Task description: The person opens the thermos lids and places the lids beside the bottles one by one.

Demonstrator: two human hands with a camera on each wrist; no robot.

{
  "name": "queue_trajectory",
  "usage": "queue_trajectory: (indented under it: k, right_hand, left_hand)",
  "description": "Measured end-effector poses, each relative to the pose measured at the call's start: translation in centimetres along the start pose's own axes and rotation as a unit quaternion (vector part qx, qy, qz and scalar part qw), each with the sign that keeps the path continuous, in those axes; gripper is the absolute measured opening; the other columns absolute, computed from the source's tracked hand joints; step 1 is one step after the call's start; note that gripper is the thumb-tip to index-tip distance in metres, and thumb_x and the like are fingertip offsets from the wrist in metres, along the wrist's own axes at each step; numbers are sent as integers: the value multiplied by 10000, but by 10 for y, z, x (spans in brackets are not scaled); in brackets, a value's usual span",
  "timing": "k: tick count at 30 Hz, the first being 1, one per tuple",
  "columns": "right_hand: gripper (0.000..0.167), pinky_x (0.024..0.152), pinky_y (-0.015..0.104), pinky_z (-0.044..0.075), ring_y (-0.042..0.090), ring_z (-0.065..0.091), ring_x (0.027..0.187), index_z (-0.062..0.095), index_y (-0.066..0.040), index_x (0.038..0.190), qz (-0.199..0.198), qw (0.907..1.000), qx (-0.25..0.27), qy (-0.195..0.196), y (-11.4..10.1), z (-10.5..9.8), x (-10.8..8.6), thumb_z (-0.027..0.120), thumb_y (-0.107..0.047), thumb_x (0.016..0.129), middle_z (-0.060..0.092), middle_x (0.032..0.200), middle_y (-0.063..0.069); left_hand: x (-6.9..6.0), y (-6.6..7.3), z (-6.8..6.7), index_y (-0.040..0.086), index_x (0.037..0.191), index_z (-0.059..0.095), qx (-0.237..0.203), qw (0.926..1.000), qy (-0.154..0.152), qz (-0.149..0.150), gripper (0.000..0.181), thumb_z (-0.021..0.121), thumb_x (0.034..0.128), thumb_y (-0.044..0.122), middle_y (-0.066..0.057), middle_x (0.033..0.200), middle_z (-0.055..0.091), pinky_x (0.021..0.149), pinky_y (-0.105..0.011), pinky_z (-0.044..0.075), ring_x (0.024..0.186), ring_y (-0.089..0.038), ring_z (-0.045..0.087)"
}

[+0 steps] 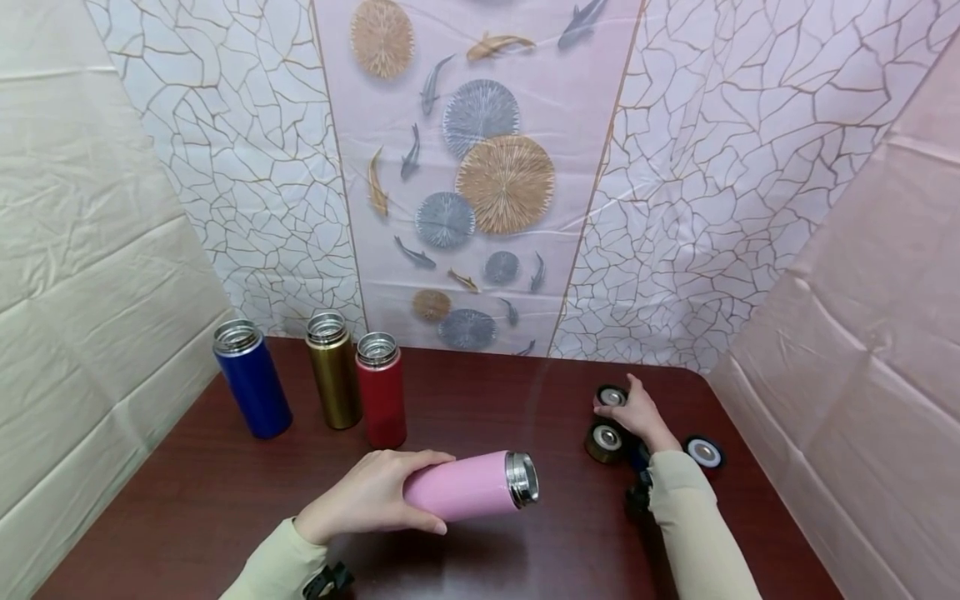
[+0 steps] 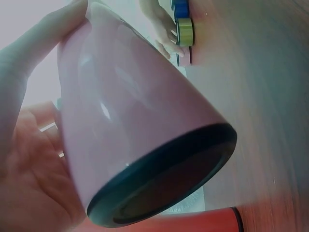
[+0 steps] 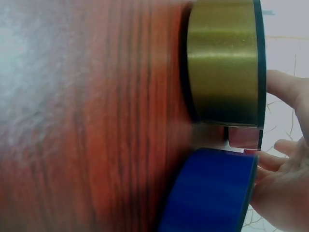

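Note:
My left hand (image 1: 375,492) grips a pink bottle (image 1: 468,486) round its body. The bottle lies tilted, its uncapped metal mouth pointing right; the left wrist view shows its dark base (image 2: 164,179). At the table's back right, my right hand (image 1: 641,417) reaches over a pink lid (image 1: 612,397), thumb and fingers spread about it. Whether the fingertips touch that lid is hard to tell. Nearer the right wrist are a gold lid (image 3: 223,63) and a blue lid (image 3: 210,191), both resting on the table.
Uncapped blue (image 1: 253,383), gold (image 1: 335,379) and red (image 1: 382,400) bottles stand upright at the back left. Another lid (image 1: 705,452) lies right of my right forearm, its pale inside facing up. Patterned cloth (image 1: 480,275) hangs behind the brown table (image 1: 495,400).

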State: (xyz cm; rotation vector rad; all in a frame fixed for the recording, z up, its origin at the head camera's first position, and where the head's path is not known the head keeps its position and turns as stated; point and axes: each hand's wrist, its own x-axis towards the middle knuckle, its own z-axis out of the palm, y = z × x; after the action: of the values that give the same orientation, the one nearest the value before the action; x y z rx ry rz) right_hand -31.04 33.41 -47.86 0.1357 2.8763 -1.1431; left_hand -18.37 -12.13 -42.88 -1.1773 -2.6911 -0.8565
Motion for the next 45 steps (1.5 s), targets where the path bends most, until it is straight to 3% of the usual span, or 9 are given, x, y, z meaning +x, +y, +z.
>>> queue_trajectory:
  k: [6,11,19,25,30,35,45]
  right_hand:
    - [1019,1093,642,274,544,230,1404,-2,37,1583,-120,9996,139,237,-4,-1,-5,714,-291,936,199,1526,408]
    - [906,1093,620,286,502,274,1399,108,23,1587,-278,9968,200,722,-8,1,-12,680,-296,962,254,1526,350]
    - [712,1043,590,349,446,391,1333,283,-18,1551,-542,9794,644,1835,-17,8,-33,654,-243,987,385,1475,281]
    - [559,973,511,423,410,524,1193,439,-36,1474,-635,9689,811,2250,-20,16,-48,659,-184,982,534,1367,235]
    - [442,820,294,432,310,598,1029,549,-74,1387,-524,9662,956,2334,-24,23,-60,667,-205,982,630,1271,171]
    - [387,758,118,408,242,602,1057,583,-93,1343,-462,9667,1210,2206,-30,26,-72,659,-236,992,640,1250,135]
    - [276,749,171,428,149,600,994,648,-90,1244,-523,9695,1162,2093,-37,31,-87,651,-208,994,681,1181,102]
  left_hand:
    - [-2,-1,-6,324,1320,622,-90,9998,137,-127,683,773,752,672,127,1150,691,747,-304,514,897,-22,618]
    - [-6,-4,-11,340,1312,604,-139,9995,254,-148,653,810,754,611,136,1145,680,755,-301,514,902,-22,617]
    - [-12,-13,-22,386,1287,580,-283,9977,539,-301,652,823,731,622,208,1137,641,798,-310,521,923,-10,605]
    - [-15,-18,-27,369,1296,572,-361,9947,911,-295,676,860,718,570,186,1119,647,805,-325,520,916,-31,608]
    - [-17,-20,-33,338,1305,566,-348,9914,1200,-383,699,886,710,517,138,1121,660,803,-335,524,922,-50,615]
    - [-20,-25,-38,327,1314,538,-472,9868,1443,-572,718,902,712,470,127,1169,641,824,-363,530,959,-69,615]
    - [-29,-34,-53,229,1329,484,-810,9721,1970,-986,756,925,721,307,14,1212,635,855,-427,535,996,-152,640]
